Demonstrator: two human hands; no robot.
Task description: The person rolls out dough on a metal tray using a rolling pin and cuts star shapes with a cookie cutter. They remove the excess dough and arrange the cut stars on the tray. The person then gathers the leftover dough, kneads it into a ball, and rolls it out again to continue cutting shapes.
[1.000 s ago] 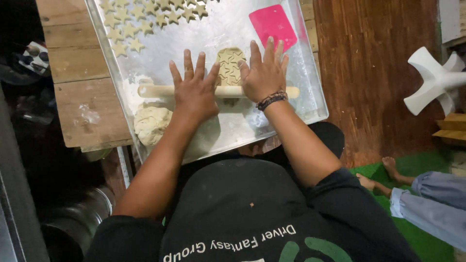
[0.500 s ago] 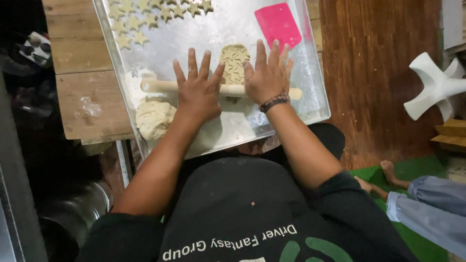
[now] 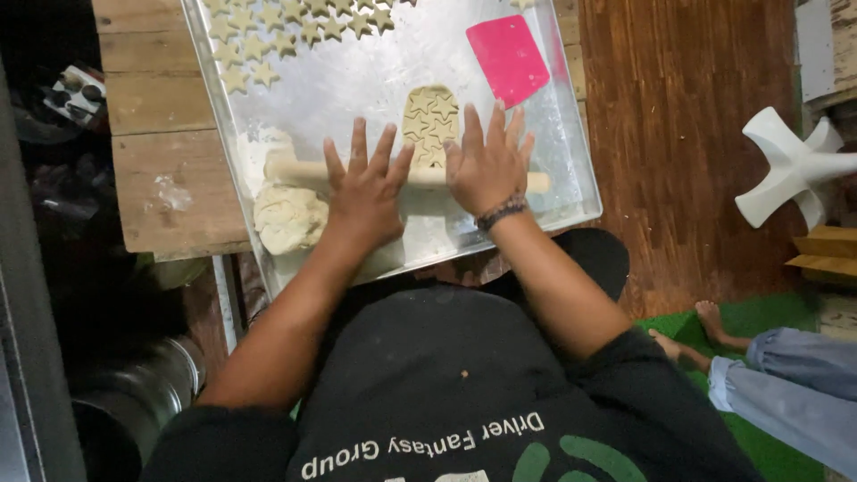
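L. hand (image 3: 368,195) and R. hand (image 3: 486,168) are laid flat, palms down, on a wooden rolling pin (image 3: 299,170); fingers of both are spread apart and extended, not curled round anything. The pin is pinned crosswise under both palms, its ends protruding to either side of the hands. A dark bracelet (image 3: 502,212) is worn at the R. wrist. Between the two sets of fingertips, just beyond the pin, a rolled dough sheet (image 3: 428,120) with star-shaped cutouts is seen. A lump of dough (image 3: 287,217) is noted just L. of the L. hand, near the pin's end. Beyond the R. fingertips, a pink scraper (image 3: 507,57) lies flat. Farther out past the L. fingertips, cut dough stars (image 3: 268,45) are set in rows. All rests on a metal tray (image 3: 571,170) on a wooden table (image 3: 161,134).
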